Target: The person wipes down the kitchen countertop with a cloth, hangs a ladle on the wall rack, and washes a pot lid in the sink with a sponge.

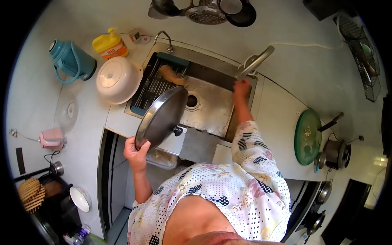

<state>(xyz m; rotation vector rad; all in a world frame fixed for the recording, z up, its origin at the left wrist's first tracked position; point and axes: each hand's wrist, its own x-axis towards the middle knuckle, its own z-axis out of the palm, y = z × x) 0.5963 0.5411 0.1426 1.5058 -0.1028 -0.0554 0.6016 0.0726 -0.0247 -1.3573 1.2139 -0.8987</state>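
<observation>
My left hand [137,154] grips the rim of a round metal pan lid [163,114], thumb on its inner side. The lid is tilted on edge over the left part of the sink [214,108], its black knob facing down to the right. My right hand [242,90] reaches to the base of the faucet [256,63] at the sink's back right, with its fingers curled there. Exactly which part they grip is hidden. Behind the lid, a drain rack [157,85] spans the sink, with a light-brown cloth-like item [170,74] on it.
Left of the sink stand an upturned pale basin [116,81], a yellow pump bottle [109,45] and a blue thermos jug [73,61]. At right are a green cutting board [308,139] with chopped bits and a pot [337,153]. Pans [208,14] hang on the back wall.
</observation>
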